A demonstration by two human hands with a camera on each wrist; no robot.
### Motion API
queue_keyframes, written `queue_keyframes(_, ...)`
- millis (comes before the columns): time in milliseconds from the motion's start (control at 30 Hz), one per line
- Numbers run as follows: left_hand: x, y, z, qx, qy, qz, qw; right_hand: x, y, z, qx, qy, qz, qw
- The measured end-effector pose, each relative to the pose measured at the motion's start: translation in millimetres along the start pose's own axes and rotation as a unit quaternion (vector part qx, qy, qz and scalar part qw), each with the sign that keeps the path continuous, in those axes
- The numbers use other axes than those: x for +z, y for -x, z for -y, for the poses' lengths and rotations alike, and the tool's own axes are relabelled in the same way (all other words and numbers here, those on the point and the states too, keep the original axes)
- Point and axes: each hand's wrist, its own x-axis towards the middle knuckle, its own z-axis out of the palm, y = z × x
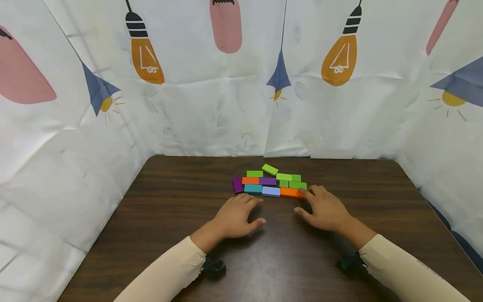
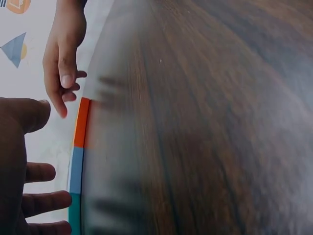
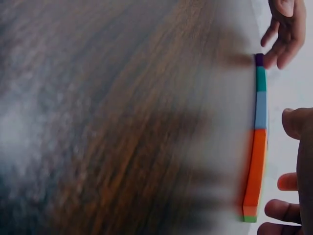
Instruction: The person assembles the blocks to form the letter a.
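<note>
Flat rectangular blocks lie close together near the far side of the table in the head view. Nearest me run a teal block (image 1: 253,189), a light blue block (image 1: 271,191) and an orange block (image 1: 289,193). Behind them are a red-orange block (image 1: 250,180) and a purple block (image 1: 267,182); a darker purple block (image 1: 237,185) sits at the left end. My left hand (image 1: 235,216) hovers in front of the teal block, fingers loose and holding nothing. Relaxed too, my right hand (image 1: 326,209) has fingertips overlapping the orange block's right end; contact is unclear.
Several green blocks stand at the group's back and right, including a tilted lime block (image 1: 269,169). Dark wood table (image 1: 181,184) extends around them. A patterned white cloth (image 1: 226,121) hangs behind the far edge and along the sides.
</note>
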Motion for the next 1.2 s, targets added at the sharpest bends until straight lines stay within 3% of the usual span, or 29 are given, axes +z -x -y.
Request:
queue_keyframes(267, 5.3, -6.8, -4.4, 0.007, 0.000, -0.008, 0.9999, 4, -2.1, 3, -0.012, 0.016, -0.003, 0.9998)
queue_keyframes(833, 6.2, -22.7, -13.0, -0.004, 0.014, 0.009, 0.9998, 2, -2.0, 0, -0.018, 0.003, -0.001, 0.9998)
queue_keyframes(1200, 9.1, -29.4, -23.3, 0.050, 0.012, -0.001, 0.9986, 6, -1.8, -2, -0.068, -0.005, -0.014, 0.9975)
